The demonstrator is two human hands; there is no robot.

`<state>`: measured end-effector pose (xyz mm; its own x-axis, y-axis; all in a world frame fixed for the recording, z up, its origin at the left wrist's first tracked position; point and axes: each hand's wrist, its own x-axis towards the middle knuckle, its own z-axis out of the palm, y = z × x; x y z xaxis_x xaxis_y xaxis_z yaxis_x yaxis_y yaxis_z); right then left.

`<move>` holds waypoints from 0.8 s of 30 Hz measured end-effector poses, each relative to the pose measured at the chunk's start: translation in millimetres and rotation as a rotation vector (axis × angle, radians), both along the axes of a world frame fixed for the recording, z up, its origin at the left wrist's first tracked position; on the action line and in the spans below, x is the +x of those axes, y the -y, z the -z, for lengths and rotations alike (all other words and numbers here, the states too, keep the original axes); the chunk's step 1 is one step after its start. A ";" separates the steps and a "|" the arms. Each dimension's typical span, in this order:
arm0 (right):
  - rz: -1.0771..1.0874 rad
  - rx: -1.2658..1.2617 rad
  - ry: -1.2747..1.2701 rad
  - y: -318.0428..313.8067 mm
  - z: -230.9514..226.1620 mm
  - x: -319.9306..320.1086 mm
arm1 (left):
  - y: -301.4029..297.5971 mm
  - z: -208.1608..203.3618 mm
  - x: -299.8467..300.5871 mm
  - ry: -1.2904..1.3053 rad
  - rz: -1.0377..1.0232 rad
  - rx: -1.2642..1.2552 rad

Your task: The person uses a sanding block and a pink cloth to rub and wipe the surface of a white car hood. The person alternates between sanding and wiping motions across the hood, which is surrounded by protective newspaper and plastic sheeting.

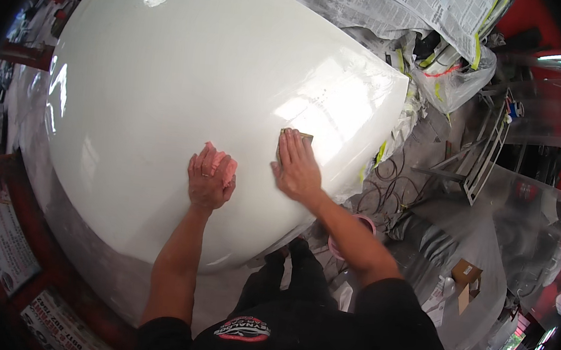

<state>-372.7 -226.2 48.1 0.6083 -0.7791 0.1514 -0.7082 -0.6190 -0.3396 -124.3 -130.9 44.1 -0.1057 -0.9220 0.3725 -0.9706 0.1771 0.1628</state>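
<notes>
A large glossy white car hood (141, 89) fills the middle and left of the head view. My left hand (207, 185) is closed round a crumpled pink cloth (224, 168) and rests on the hood. To its right, my right hand (296, 166) lies with fingers stretched out together over a piece of brownish sandpaper (306, 138), pressing it against the white paint. Only the edges of the sandpaper show past the fingers; whether a block backs it is hidden.
Newspaper (435, 12) and plastic masking with yellow tape border the hood at the upper right. Beyond its right edge are a metal stand (485, 156), a coiled hose (390, 184), a pink-rimmed bucket (369, 224) and a cardboard box (465, 272). Printed banners (8, 234) hang at the lower left.
</notes>
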 end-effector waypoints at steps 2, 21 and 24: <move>-0.182 0.178 -0.120 63.5 -12.6 -22.0 | -5.2 -2.5 5.5 0.010 -0.007 0.011; -0.349 0.118 -0.050 -77.7 3.4 -32.1 | -0.1 12.4 -9.3 -0.044 -0.126 -0.007; -0.231 0.048 -0.082 -0.1 27.7 -106.7 | -3.4 12.6 -10.5 -0.016 -0.195 -0.019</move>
<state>-479.4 -226.0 20.5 0.7801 -0.6227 0.0602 -0.5759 -0.7524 -0.3196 -134.8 -127.5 31.5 0.0800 -0.9173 0.3902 -0.9841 -0.0105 0.1771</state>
